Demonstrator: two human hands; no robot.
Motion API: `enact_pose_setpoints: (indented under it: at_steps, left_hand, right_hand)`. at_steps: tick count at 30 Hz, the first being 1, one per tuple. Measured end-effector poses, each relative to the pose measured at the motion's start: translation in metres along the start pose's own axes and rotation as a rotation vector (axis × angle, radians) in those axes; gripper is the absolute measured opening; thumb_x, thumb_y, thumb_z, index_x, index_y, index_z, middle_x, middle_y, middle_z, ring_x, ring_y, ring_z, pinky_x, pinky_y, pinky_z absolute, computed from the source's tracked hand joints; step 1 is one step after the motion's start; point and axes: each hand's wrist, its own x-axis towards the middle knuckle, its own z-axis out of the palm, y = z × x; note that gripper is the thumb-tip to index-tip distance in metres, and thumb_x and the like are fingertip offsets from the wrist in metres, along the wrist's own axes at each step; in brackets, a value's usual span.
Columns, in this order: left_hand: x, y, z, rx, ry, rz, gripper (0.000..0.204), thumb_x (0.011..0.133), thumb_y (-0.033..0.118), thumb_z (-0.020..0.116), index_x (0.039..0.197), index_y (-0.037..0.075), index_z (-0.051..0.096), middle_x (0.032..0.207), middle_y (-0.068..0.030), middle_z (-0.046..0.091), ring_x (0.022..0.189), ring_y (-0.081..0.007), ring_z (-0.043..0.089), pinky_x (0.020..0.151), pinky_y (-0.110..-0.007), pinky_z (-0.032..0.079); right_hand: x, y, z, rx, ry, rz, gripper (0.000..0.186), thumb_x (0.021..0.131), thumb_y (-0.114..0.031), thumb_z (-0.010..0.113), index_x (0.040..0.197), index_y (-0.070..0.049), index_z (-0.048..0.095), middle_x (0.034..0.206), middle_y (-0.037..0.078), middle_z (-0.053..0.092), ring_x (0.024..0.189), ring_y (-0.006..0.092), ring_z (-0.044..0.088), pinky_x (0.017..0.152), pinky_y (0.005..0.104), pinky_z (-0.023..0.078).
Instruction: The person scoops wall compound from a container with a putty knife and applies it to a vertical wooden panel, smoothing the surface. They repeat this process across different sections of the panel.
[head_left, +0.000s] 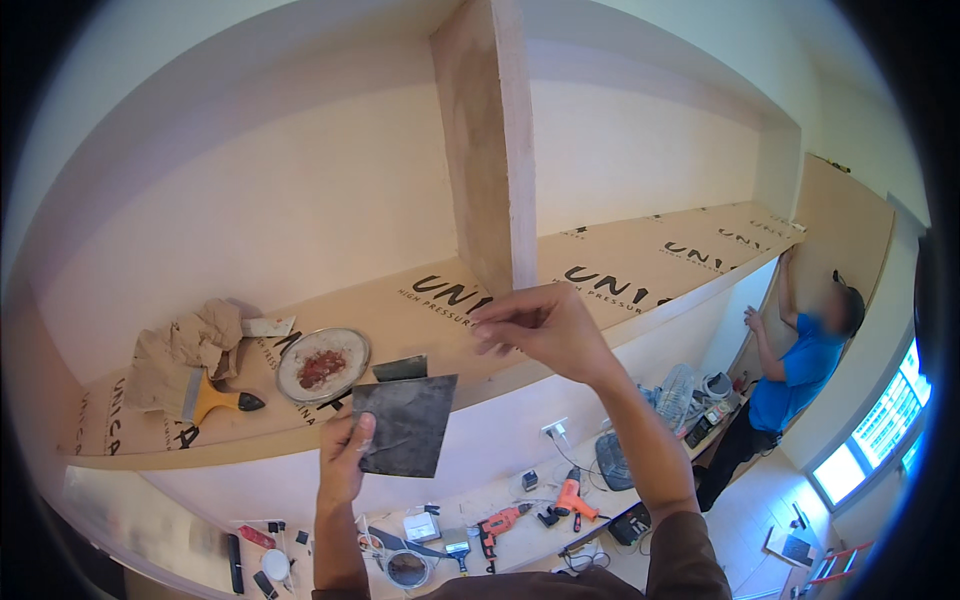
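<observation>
My left hand (348,445) grips a dark, flat, roughly square putty plate (410,425) by its left edge, just in front of the shelf. Behind its top edge shows a small dark green blade (401,368); whether it touches the plate I cannot tell. Raised before the upright divider (488,150), my right hand (545,330) has its fingers bent and a little apart, with nothing visible in them. A round lid (347,385) holding reddish-brown paste lies on the shelf left of the plate. Beside it is a wide brush (215,398) with a yellow handle.
Crumpled brown paper (195,335) and a pale scraper blade (268,327) lie on the printed covering sheet (600,250). Below, a lower surface carries a red drill (500,522), an orange heat gun (572,492) and a bucket (407,568). At right, a person (795,370) touches a tall panel (845,225).
</observation>
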Motion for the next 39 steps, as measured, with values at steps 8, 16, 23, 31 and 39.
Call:
enact_pose_setpoints:
  at_steps: [8, 16, 23, 31, 39]
  left_hand:
    - [0.018, 0.009, 0.031, -0.725, 0.225, -0.241, 0.03, 0.1, 0.025, 0.062, 0.108, -0.003, 0.068, 0.105, -0.0105, 0.071, 0.094, -0.0198, 0.068, 0.087, -0.035, 0.054]
    - [0.053, -0.021, 0.069, -0.837, -0.215, -0.272, 0.034, 0.103, 0.029, 0.058, 0.115, -0.003, 0.065, 0.113, -0.0094, 0.069, 0.103, -0.018, 0.066, 0.089, -0.035, 0.053]
    - [0.069, -0.003, 0.047, -0.636, -0.316, 0.069, 0.049, 0.104, 0.025, 0.054, 0.14, -0.008, 0.05, 0.141, -0.0172, 0.056, 0.125, -0.0224, 0.057, 0.107, -0.037, 0.042]
    - [0.076, -0.009, 0.044, -0.766, -0.507, 0.089, 0.055, 0.099, 0.025, 0.056, 0.14, -0.01, 0.048, 0.156, -0.0242, 0.037, 0.142, -0.0367, 0.042, 0.112, -0.046, 0.038]
    - [0.08, -0.014, 0.036, -0.75, -0.611, 0.02, 0.084, 0.091, 0.042, 0.064, 0.15, -0.011, 0.034, 0.158, -0.0263, 0.034, 0.145, -0.0376, 0.038, 0.114, -0.048, 0.034]
  right_hand:
    - [0.008, -0.008, 0.005, 0.019, -0.026, -0.071, 0.024, 0.1, -0.004, 0.058, 0.12, 0.005, 0.068, 0.101, 0.012, 0.075, 0.093, 0.0173, 0.073, 0.084, 0.0291, 0.055]
    - [0.019, -0.01, -0.004, -0.205, 0.064, -0.086, 0.019, 0.097, -0.004, 0.063, 0.113, 0.004, 0.068, 0.099, 0.006, 0.071, 0.077, 0.0092, 0.069, 0.064, 0.0257, 0.056]
    - [0.128, -0.197, -0.067, -1.313, 0.338, -0.381, 0.016, 0.092, -0.014, 0.072, 0.103, -0.003, 0.074, 0.078, 0.005, 0.072, 0.057, 0.0092, 0.061, 0.053, 0.029, 0.047]
    - [0.22, -0.258, -0.039, -1.801, 0.196, -0.164, 0.013, 0.083, -0.015, 0.078, 0.086, -0.003, 0.076, 0.07, 0.008, 0.068, 0.055, 0.0147, 0.057, 0.054, 0.0317, 0.047]
    - [0.237, -0.246, -0.046, -1.919, -0.027, -0.192, 0.007, 0.08, -0.006, 0.076, 0.085, 0.0, 0.074, 0.076, 0.009, 0.072, 0.075, 0.0148, 0.066, 0.072, 0.032, 0.052]
